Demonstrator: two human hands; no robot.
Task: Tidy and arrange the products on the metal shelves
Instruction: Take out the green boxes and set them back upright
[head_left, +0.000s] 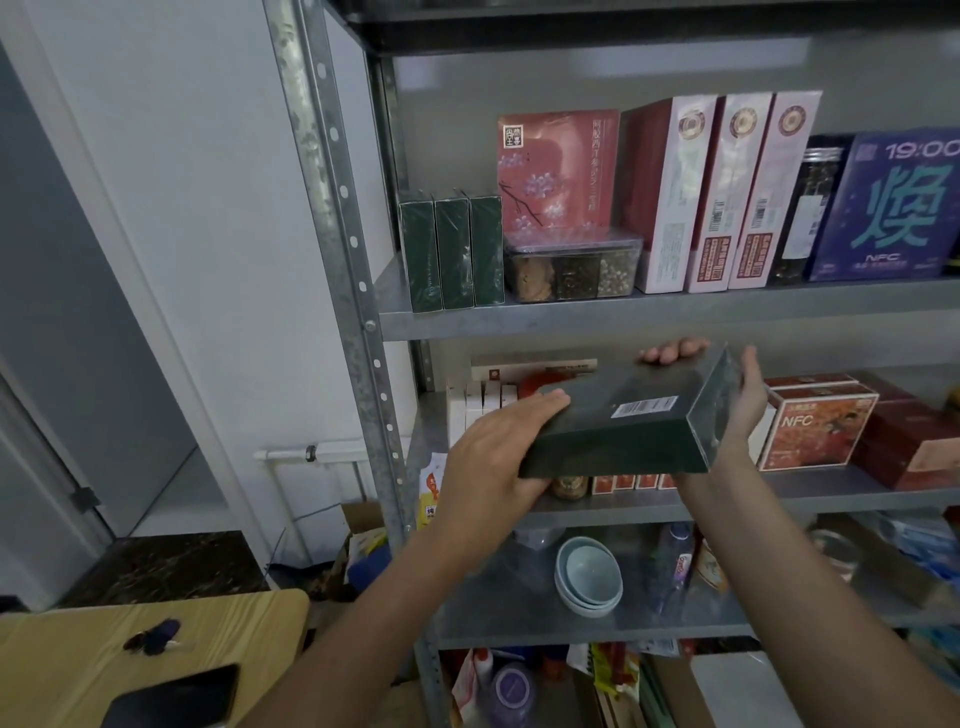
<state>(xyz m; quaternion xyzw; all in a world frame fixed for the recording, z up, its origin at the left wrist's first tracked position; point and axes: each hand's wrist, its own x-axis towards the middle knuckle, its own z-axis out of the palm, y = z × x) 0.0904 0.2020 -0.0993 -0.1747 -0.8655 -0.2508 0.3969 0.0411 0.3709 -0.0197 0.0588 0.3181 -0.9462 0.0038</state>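
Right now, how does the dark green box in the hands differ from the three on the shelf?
The held box lies nearly flat between the left hand and right hand; the three shelf boxes stand upright, untouched. The held box shows a barcode label; the shelf boxes show none. All are dark green.

Three dark green rectangular cardboard boxes (453, 254) stood in a row on the grey metal upper shelf (675, 314), and a fourth dark green box (623, 421) was held off it. There were three tall pink-and-red cardboard boxes (727, 192), one pink floral box (556, 171), one clear plastic three-compartment container (571, 270), one purple-blue box (893, 208) and three stacked pale blue bowls (589, 574).
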